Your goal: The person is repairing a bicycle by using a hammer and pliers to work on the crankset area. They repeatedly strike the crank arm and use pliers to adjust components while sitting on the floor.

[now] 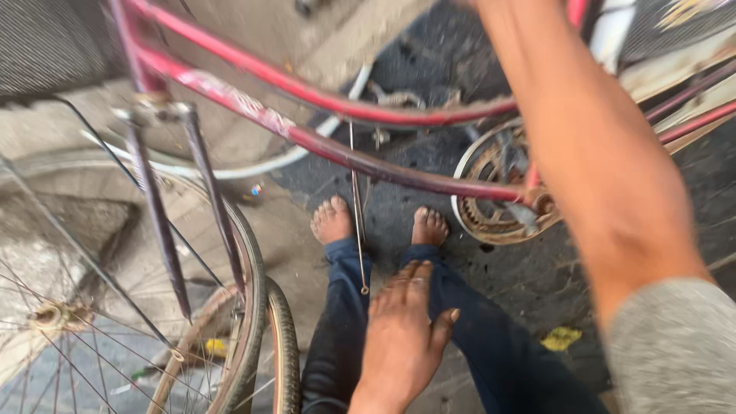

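My left hand [402, 330] hovers flat over my legs in dark blue trousers [491, 345], back up, fingers stretched out, holding nothing. Its fingertips are close to the lower end of a thin metal rod [359, 230] that hangs down from the red bicycle frame [337, 146]. My right forearm [598, 153], in a grey sleeve at the elbow, reaches up across the frame to the top edge; that hand is cut off from view. My bare feet [332, 221] rest on the ground under the frame.
The bicycle's spoked front wheel [253, 307] and fork [157, 222] fill the left. A rusty chainring [498, 192] with a crank sits right of my feet. A yellow leaf [562, 337] lies on the dark paved ground. The picture is motion-blurred.
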